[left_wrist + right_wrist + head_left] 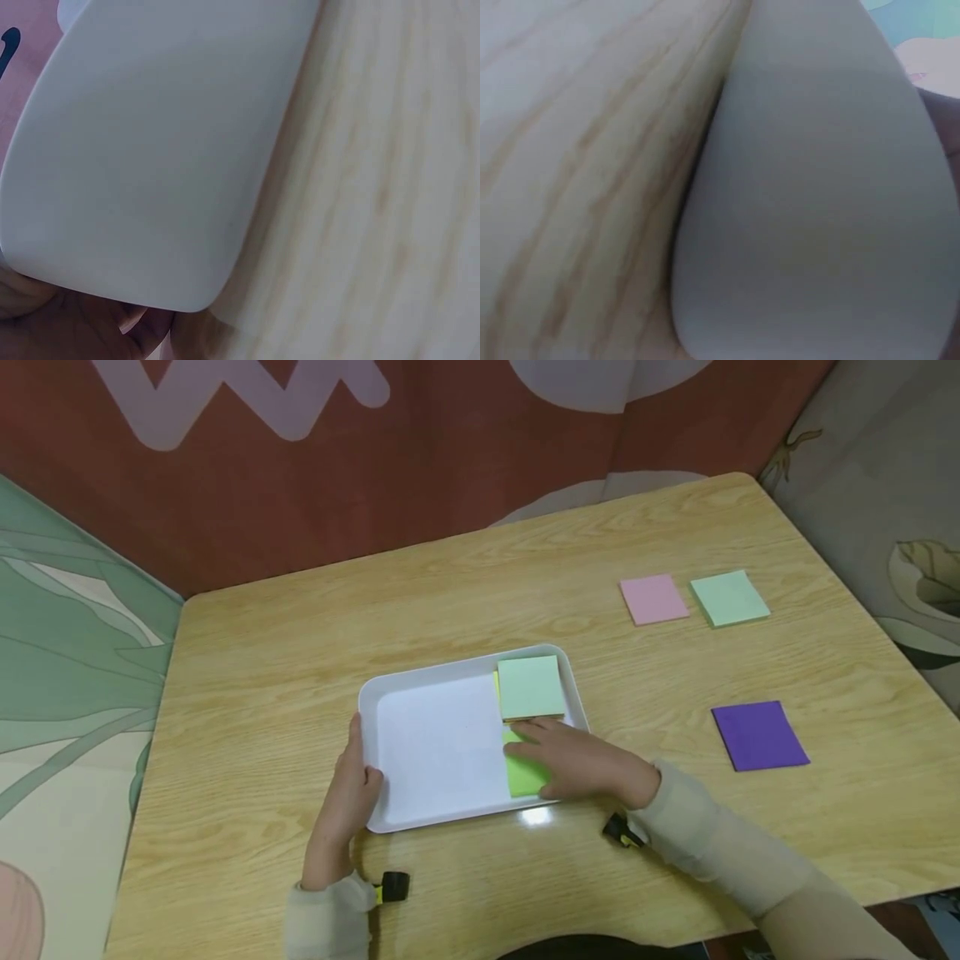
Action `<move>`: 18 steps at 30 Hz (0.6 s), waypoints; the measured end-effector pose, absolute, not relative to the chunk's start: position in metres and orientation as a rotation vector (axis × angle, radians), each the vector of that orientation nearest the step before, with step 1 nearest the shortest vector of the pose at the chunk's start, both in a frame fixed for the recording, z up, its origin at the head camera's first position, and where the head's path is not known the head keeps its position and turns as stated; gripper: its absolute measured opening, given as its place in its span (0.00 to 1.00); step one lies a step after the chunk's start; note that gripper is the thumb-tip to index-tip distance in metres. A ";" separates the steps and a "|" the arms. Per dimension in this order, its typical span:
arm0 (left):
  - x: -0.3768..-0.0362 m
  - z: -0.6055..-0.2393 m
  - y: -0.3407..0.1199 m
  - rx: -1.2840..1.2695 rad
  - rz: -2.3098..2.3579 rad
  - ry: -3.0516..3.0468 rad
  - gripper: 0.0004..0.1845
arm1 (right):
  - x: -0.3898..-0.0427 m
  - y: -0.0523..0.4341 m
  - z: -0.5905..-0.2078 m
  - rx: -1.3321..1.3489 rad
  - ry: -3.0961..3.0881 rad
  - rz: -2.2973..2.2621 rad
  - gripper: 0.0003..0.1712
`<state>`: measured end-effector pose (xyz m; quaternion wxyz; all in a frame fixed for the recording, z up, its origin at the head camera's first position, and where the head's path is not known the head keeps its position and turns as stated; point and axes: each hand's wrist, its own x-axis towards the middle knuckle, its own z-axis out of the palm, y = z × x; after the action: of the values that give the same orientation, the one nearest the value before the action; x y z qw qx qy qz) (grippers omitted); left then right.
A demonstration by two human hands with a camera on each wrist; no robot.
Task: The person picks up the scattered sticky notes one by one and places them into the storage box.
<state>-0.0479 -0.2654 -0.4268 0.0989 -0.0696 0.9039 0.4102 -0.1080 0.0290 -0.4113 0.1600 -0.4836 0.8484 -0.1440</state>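
Observation:
A shallow white tray [442, 752] lies on the wooden table. At its left end my left hand [348, 793] holds the rim, thumb over the edge and fingers along the outside. The left wrist view shows the tray's outer wall [165, 157] with part of that hand below. My right hand [573, 760] rests spread over a lime green sticky-note pad [522, 777] in the tray's front right, partly covering it. Behind it in the tray, a mint green pad [530, 687] overlaps a yellow one, of which a thin edge shows. The right wrist view shows the tray's outside [817, 187].
On the table to the right lie a pink pad [654, 599], another mint green pad [730, 598] and a purple pad [761, 736]. A red printed cloth [420, 468] hangs behind the table [247, 693]. Small black-and-yellow devices sit at both sleeves.

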 end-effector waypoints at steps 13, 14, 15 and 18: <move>-0.048 -0.426 -0.264 -0.221 1.192 2.669 0.39 | -0.107 0.044 -0.402 -1.286 2.492 -0.536 0.31; -0.048 -0.426 -0.264 -0.223 1.190 2.670 0.39 | -0.108 0.045 -0.401 -1.271 2.498 -0.560 0.30; -0.048 -0.426 -0.264 -0.227 1.190 2.670 0.39 | -0.108 0.046 -0.401 -1.263 2.507 -0.577 0.29; -0.047 -0.426 -0.264 -0.231 1.187 2.673 0.39 | -0.108 0.048 -0.399 -1.246 2.551 -0.624 0.27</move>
<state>-0.0472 -0.2644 -0.4264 0.1037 -0.0784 0.9062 0.4023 -0.1085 0.0482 -0.3989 0.1173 -0.4256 0.8716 -0.2133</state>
